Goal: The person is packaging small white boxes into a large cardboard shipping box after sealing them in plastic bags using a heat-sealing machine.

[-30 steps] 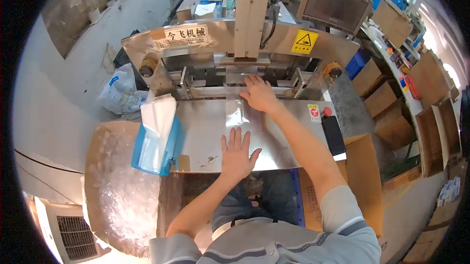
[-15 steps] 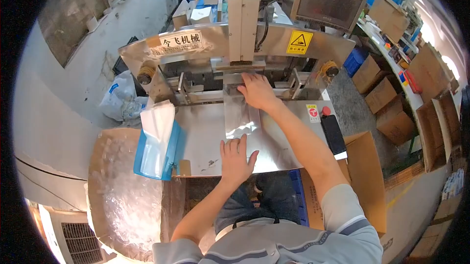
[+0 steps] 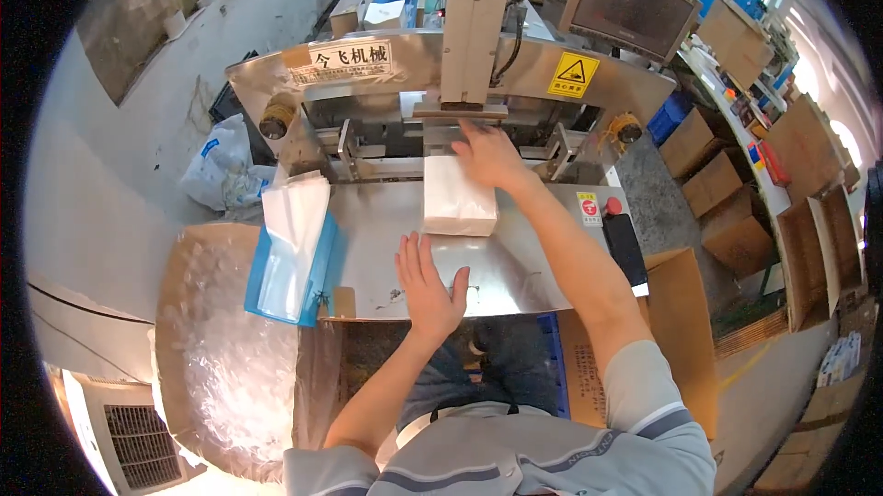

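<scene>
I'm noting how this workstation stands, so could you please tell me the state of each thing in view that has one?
White pack: lying on the metal tabletop
Left hand: open, fingers extended
Right hand: over the pack's far end, grip unclear
Monitor: screen dark
Blue bin: open-topped, white sheets sticking out
Left cardboard box: open, holding clear plastic
Right cardboard box: open, inside mostly hidden
Red button: too small to judge

Right hand (image 3: pixel 490 161) at the far end of the white block (image 3: pixel 460 201), left hand (image 3: pixel 431 292) spread just before it, silvery counter (image 3: pixel 379 248) beneath!
</scene>
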`<state>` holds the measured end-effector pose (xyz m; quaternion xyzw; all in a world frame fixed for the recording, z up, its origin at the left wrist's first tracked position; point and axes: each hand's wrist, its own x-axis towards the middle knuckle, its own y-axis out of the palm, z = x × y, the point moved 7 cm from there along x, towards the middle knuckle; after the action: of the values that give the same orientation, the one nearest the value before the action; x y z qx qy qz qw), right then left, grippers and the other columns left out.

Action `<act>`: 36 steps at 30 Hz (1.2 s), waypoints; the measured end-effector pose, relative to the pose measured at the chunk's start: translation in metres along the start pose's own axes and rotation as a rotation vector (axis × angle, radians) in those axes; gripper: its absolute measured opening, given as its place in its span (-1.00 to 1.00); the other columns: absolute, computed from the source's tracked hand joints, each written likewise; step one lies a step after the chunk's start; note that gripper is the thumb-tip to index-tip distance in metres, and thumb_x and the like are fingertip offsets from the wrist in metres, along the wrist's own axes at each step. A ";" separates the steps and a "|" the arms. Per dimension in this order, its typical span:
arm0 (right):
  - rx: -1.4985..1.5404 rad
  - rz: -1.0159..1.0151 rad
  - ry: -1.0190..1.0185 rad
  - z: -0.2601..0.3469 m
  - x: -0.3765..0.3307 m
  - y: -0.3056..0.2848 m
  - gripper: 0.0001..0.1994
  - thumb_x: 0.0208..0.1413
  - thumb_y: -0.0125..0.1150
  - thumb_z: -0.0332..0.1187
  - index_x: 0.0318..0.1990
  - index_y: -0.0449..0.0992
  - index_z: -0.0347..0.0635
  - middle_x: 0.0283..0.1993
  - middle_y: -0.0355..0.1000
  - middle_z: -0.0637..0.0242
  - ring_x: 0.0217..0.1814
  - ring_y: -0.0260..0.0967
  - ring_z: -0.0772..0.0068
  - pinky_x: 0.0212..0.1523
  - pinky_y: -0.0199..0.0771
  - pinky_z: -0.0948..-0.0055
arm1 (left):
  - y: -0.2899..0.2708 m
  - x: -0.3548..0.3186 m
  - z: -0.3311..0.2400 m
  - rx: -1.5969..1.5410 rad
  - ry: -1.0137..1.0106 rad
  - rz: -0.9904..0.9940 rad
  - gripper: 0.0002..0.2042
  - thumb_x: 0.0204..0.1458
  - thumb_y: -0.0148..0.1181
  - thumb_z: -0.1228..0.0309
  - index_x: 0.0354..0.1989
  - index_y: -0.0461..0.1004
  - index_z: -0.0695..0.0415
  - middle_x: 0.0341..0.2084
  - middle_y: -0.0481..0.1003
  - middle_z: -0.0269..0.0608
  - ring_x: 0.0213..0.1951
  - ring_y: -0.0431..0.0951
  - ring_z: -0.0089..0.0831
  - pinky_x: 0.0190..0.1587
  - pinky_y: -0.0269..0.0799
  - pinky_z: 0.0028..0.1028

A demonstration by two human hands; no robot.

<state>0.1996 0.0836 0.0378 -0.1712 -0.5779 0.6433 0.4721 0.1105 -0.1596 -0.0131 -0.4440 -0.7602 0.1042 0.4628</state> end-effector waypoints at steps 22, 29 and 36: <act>0.867 -0.004 0.381 -0.033 -0.134 0.019 -0.36 0.30 0.15 -0.02 0.31 0.29 -0.41 0.15 0.48 0.01 0.16 0.45 0.26 0.19 0.39 0.36 | 0.026 0.038 0.052 -0.395 -0.367 0.014 -0.36 0.28 0.09 0.20 0.34 0.10 0.47 0.26 0.23 0.35 0.30 0.24 0.11 0.37 0.09 -0.15; 0.936 0.012 0.355 -0.015 -0.126 0.014 -0.45 0.29 0.18 -0.10 0.26 0.37 -0.34 0.05 0.54 0.14 0.01 0.46 0.40 0.05 0.44 0.39 | 0.055 0.083 0.081 -0.640 -0.659 0.225 -0.43 0.26 0.15 0.10 0.20 0.33 0.39 0.03 0.47 0.02 0.00 0.47 -0.28 0.13 0.33 -0.35; 1.027 0.118 0.321 -0.022 -0.149 0.021 -0.47 0.29 0.19 -0.14 0.29 0.35 -0.28 0.05 0.53 0.19 -0.07 0.44 0.47 -0.01 0.45 0.42 | 0.021 0.068 0.034 -0.635 -0.390 0.018 -0.44 -0.04 0.45 0.32 0.09 0.35 0.25 0.06 0.41 0.06 0.06 0.45 -0.15 0.15 0.35 -0.27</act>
<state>0.2816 -0.0211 -0.0354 -0.0468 -0.0988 0.8342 0.5405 0.0838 -0.0858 -0.0022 -0.5438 -0.8247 -0.0498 0.1474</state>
